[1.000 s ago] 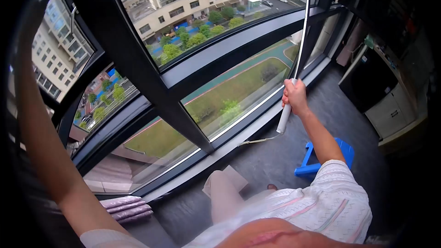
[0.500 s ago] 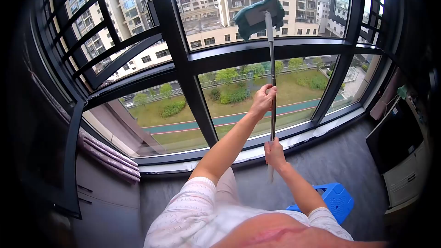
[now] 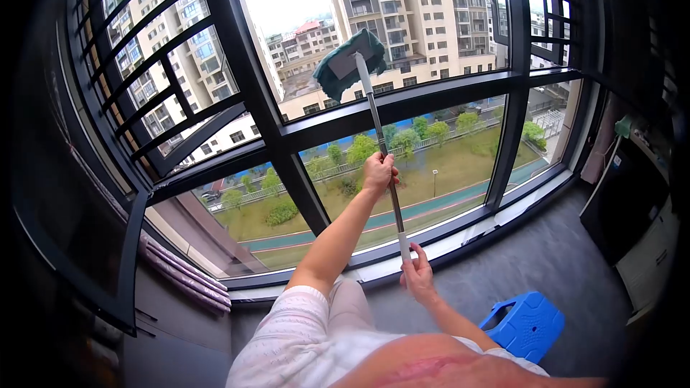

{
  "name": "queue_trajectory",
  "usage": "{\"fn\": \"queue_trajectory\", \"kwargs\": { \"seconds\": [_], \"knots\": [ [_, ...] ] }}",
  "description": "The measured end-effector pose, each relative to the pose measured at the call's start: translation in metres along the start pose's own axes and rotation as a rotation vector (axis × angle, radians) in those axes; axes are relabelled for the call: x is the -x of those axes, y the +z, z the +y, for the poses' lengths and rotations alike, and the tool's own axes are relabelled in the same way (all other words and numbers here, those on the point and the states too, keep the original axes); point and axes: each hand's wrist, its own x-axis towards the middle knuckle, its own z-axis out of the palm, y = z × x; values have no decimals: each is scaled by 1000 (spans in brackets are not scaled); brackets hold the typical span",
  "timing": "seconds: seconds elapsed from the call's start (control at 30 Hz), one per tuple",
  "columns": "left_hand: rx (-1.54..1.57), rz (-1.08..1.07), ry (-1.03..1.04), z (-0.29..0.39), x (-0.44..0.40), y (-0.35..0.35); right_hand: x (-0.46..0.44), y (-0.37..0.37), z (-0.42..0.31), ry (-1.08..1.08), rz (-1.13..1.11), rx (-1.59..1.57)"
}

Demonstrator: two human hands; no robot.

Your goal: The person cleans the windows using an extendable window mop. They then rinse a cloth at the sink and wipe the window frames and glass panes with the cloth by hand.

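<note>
A flat mop with a green cloth pad (image 3: 350, 65) is raised against the large window pane, its head tilted to the left. The mop's metal pole (image 3: 381, 129) slants down towards me. My left hand (image 3: 380, 172) is wrapped round the middle of the pole. Lower down, my right hand (image 3: 418, 274) holds the white grip (image 3: 404, 244) loosely, its fingers partly straightened along it. The grip's lower end is hidden by that hand.
Dark window frames (image 3: 402, 111) cross in front of me, with a sill (image 3: 460, 248) below. A blue plastic stool (image 3: 530, 327) stands on the grey floor at right. An open casement (image 3: 133, 259) juts in at left, beside a folded curtain (image 3: 183, 273). A cabinet (image 3: 643, 266) stands far right.
The mop head has moved left and lower in view, and the pole now leans left. My left hand has shifted left and down; my right hand's fingers have loosened. The view has turned slightly.
</note>
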Motion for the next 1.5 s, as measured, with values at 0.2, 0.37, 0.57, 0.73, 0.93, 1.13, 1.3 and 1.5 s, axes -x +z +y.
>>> {"fn": "queue_trajectory", "kwargs": {
  "seconds": [0.2, 0.37, 0.57, 0.73, 0.93, 1.13, 1.3, 1.5],
  "knots": [
    [-167, -45, 23, 19, -14, 61, 25, -37, -6, -259, 135, 399],
    [-314, -329, -130, 7, -30, 116, 11, -46, -38, -404, 281, 644],
    [-444, -451, 214, 44, -14, 116, -7, -137, -57, -525, 208, 880],
    [-327, -343, 862, 177, 54, 52, -13, -193, -83, -491, 173, 1045],
    [-136, -231, 1636, 272, 134, -4, -34, -216, -101, -628, 178, 1098],
    [-356, -343, 1934, 313, 154, -53, -112, -180, -176, -804, 196, 1029],
    [-515, -196, 1917, 306, 117, -68, -249, -125, -344, -1095, 192, 1054],
    [-666, 100, 1939, 296, 69, -88, -305, -2, -582, -1042, 131, 1034]
  ]
}}
